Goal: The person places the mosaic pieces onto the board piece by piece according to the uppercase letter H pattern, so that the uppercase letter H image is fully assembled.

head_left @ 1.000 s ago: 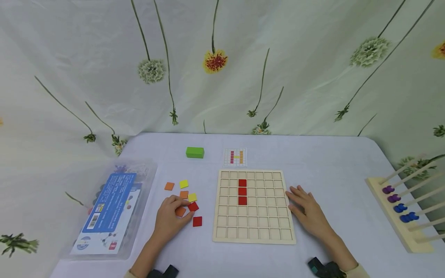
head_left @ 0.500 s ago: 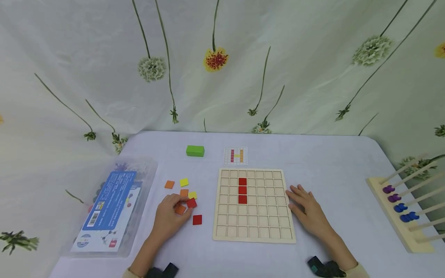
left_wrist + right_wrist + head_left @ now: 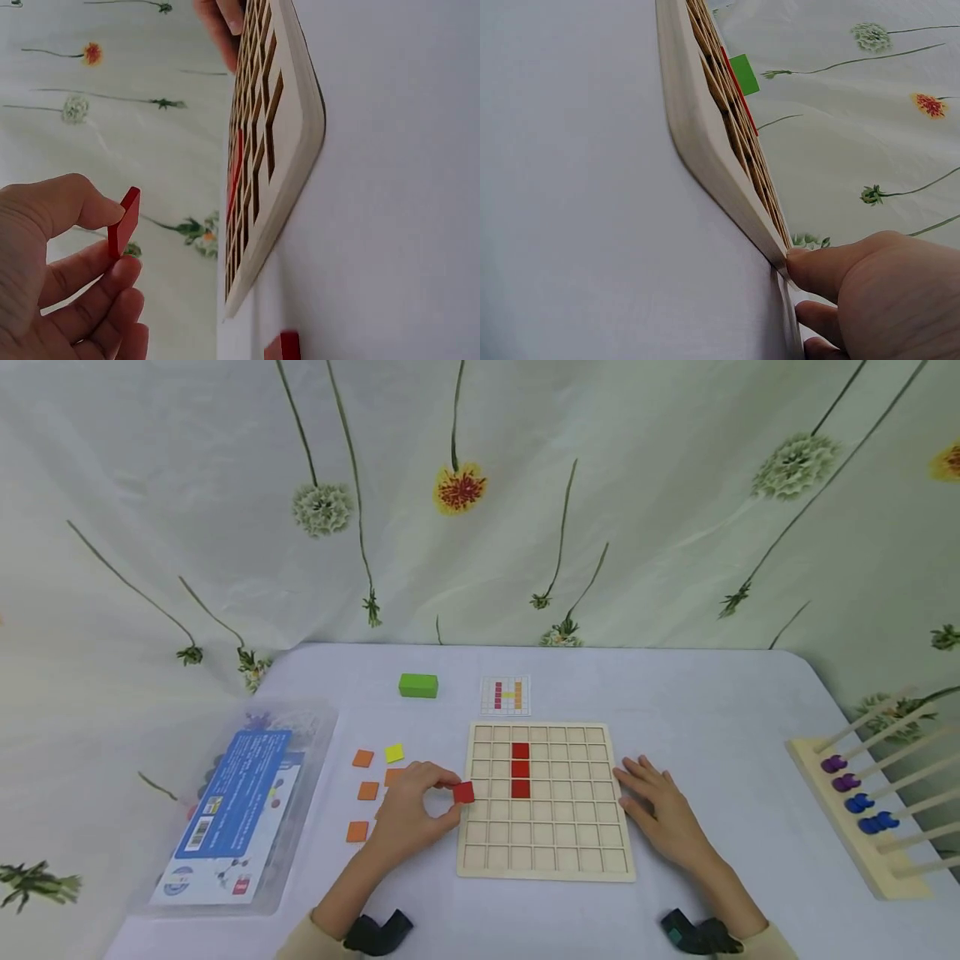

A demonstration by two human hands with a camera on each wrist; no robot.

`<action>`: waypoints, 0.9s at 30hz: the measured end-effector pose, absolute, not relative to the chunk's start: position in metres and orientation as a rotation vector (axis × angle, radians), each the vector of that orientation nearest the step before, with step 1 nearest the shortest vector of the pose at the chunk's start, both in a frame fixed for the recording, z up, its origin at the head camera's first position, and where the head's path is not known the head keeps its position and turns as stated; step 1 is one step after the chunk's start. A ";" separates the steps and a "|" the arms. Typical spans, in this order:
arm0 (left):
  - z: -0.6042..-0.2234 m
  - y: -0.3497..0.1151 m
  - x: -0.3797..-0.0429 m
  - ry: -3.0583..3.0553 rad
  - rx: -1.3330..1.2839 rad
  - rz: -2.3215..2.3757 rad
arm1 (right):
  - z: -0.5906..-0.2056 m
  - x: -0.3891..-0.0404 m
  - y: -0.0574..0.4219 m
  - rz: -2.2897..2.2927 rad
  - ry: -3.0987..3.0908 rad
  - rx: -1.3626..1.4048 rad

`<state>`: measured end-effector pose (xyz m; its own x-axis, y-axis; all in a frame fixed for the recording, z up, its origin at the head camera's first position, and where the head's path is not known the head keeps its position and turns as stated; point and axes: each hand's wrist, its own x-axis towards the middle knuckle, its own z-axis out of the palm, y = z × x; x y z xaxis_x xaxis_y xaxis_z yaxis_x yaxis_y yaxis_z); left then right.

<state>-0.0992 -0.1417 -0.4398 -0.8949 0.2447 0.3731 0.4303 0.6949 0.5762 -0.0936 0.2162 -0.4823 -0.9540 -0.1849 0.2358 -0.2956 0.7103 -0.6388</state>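
My left hand (image 3: pixel 412 810) pinches a red square tile (image 3: pixel 463 792) between thumb and fingers, at the left edge of the wooden grid board (image 3: pixel 547 875). The left wrist view shows the held tile (image 3: pixel 126 225) raised on edge, apart from the board (image 3: pixel 300 135). Three red tiles (image 3: pixel 521 769) fill a column of cells in the board. Another red tile (image 3: pixel 282 346) lies on the cloth, hidden behind my left hand in the head view. My right hand (image 3: pixel 663 810) rests with loose fingers against the board's right edge, the thumb touching its side in the right wrist view.
Several orange tiles (image 3: pixel 367 791) and a yellow tile (image 3: pixel 394 752) lie left of the board. Behind it are a pattern card (image 3: pixel 506 696) and a green block (image 3: pixel 417 686). A clear plastic box (image 3: pixel 296 860) stands far left, a wooden bead rack (image 3: pixel 855 827) far right.
My left hand has picked the red tile out of the loose pile and carried it right to the board's edge. Orange tiles it covered now show. The right hand stays put.
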 end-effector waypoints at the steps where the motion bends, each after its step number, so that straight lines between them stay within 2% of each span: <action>1: -0.439 -0.136 -0.100 -2.654 -0.551 -1.007 | -0.482 -0.094 0.216 1.071 -2.760 0.391; 12: -0.446 -0.095 -0.106 -2.790 -0.730 -1.018 | -0.483 -0.094 0.216 1.060 -2.755 0.400; 27: -0.458 -0.080 -0.115 -2.893 -0.801 -0.888 | -0.485 -0.093 0.217 1.062 -2.747 0.405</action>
